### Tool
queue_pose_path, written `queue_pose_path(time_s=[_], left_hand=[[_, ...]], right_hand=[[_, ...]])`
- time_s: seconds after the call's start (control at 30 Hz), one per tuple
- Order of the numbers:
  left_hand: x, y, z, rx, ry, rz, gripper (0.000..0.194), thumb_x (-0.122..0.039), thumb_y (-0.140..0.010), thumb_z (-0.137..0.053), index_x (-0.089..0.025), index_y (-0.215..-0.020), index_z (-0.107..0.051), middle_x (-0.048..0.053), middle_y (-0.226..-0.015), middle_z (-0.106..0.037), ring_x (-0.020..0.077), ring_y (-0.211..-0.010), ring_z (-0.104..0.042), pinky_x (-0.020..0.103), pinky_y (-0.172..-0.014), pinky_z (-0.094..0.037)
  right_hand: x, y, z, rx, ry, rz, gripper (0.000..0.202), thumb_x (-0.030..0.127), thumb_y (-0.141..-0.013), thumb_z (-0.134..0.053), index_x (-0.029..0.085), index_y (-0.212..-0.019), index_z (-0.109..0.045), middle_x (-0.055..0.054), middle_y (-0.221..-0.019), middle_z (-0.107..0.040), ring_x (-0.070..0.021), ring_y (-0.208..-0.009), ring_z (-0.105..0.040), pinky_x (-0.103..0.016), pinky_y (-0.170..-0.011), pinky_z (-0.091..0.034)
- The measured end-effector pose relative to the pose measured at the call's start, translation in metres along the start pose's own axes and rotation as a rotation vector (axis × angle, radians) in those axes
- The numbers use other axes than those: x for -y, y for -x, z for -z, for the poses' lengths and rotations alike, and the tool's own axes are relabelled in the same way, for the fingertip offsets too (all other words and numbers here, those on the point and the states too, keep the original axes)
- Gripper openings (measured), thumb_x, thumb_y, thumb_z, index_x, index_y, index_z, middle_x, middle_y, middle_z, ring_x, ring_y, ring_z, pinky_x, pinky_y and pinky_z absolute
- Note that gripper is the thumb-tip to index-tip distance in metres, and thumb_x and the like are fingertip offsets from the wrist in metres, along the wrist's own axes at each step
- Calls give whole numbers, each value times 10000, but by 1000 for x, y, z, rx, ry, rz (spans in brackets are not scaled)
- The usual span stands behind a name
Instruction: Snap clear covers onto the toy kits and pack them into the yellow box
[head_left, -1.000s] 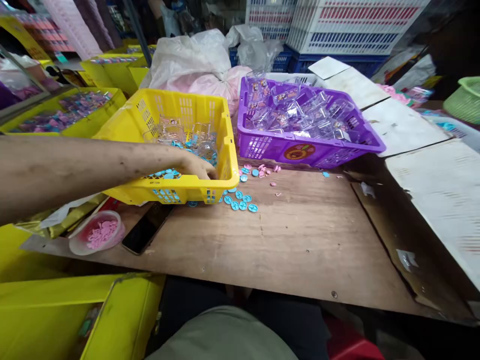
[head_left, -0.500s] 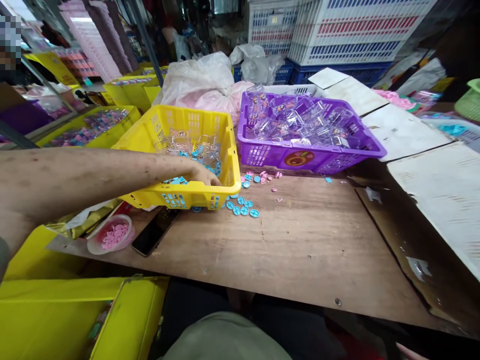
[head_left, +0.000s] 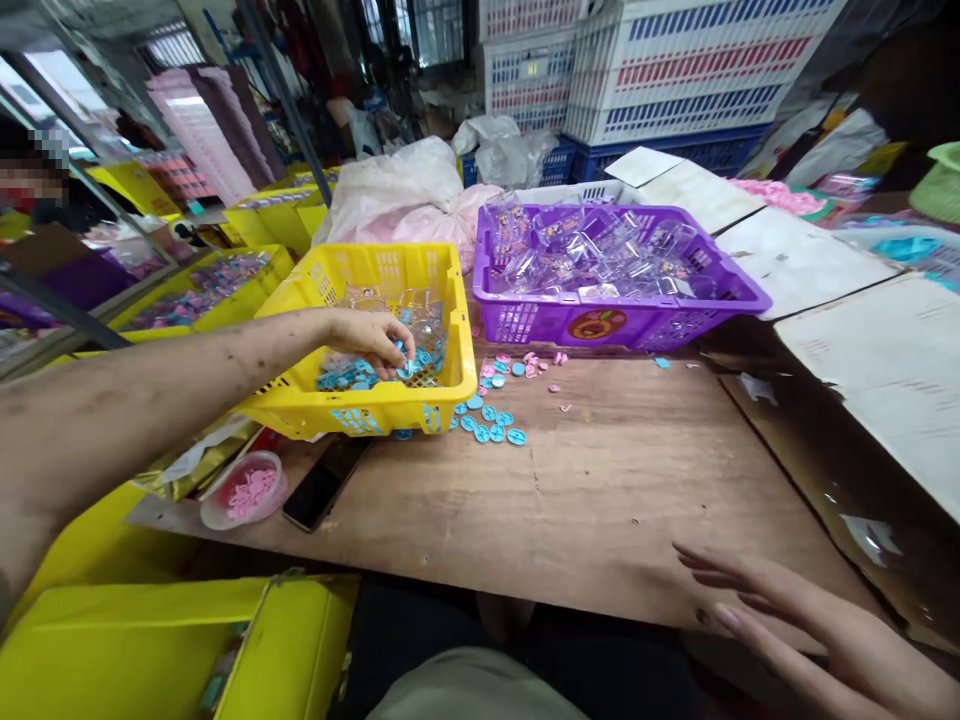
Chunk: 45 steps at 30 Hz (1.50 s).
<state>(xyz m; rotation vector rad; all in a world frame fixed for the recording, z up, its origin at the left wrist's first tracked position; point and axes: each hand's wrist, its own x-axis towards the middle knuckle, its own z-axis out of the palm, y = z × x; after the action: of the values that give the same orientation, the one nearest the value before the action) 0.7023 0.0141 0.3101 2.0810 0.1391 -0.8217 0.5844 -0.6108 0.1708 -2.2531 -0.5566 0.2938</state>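
My left hand (head_left: 375, 338) is inside the yellow basket (head_left: 360, 405), its fingers curled and pinching a small blue plastic piece (head_left: 409, 368). Beneath it in the basket lie many more blue pieces (head_left: 346, 375) and some clear plastic cases (head_left: 424, 315). Over the table's front right part, my right hand (head_left: 780, 610) is open with its fingers stretched out and nothing in it. On the table beside the yellow basket are several round blue discs (head_left: 482, 432) and small pink pieces (head_left: 532, 362).
A purple basket (head_left: 525, 318) full of clear cases stands at the back of the wooden table (head_left: 585, 500). Front left are a tub of pink pieces (head_left: 251, 492) and a phone (head_left: 322, 487). Cardboard flaps (head_left: 832, 245) border the right side. White crates (head_left: 690, 70) are stacked behind.
My left hand has risen from deep in the yellow basket, now showing a blue piece at its fingertips. My right hand has come into view over the table from the lower right.
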Motion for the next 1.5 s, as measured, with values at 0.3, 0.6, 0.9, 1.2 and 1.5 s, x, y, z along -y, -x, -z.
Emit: queue_pose_path(time_s=[0.3,0.6,0.9,1.2,1.5], left_hand=[[6,46,30,-235,319,-69,534,-308,-572,-1183,-152,-946,-835,55,-853,-827,167,-739,-800,246,-698,-689],[19,54,17,-301,278,-171,573,-355,-620,-1175,-153,-1035,-834,58,-894,-846,172,-766,-831,273,-771,-706],[28,46,5,-247,182,-95,676,-526,-639,-1149,-179,-1129,-839,93,-980,-877,240,-936,-883,292,-831,-707],[32,36,11,-236,-17,70,598,-552,-648,-1100,-205,-1084,-882,77,-1005,-855,235,-866,-853,262,-710,-655],[29,39,7,-240,47,-55,572,-502,-748,-1056,-228,-1206,-852,67,-1105,-823,188,-939,-762,292,-857,-627]], right_hand=[[101,-151,-29,258,-275,241,608,789,-1032,-708,305,-1366,-866,-151,-1310,-861,-368,-1196,-848,-513,-1059,-723],[116,-223,-74,243,-558,302,661,834,-933,-823,244,-1224,-892,-148,-1211,-873,-349,-1149,-835,-487,-1010,-708],[71,-245,-97,20,-854,-39,834,913,-649,-980,234,-1126,-892,-100,-1001,-856,-282,-1001,-830,-431,-993,-700],[73,-240,-91,38,-842,-1,801,889,-717,-958,220,-1152,-893,-111,-1026,-840,-265,-958,-810,-438,-959,-702],[69,-242,-94,75,-814,17,779,880,-778,-925,230,-1204,-887,-107,-1047,-841,-261,-968,-801,-459,-1006,-687]])
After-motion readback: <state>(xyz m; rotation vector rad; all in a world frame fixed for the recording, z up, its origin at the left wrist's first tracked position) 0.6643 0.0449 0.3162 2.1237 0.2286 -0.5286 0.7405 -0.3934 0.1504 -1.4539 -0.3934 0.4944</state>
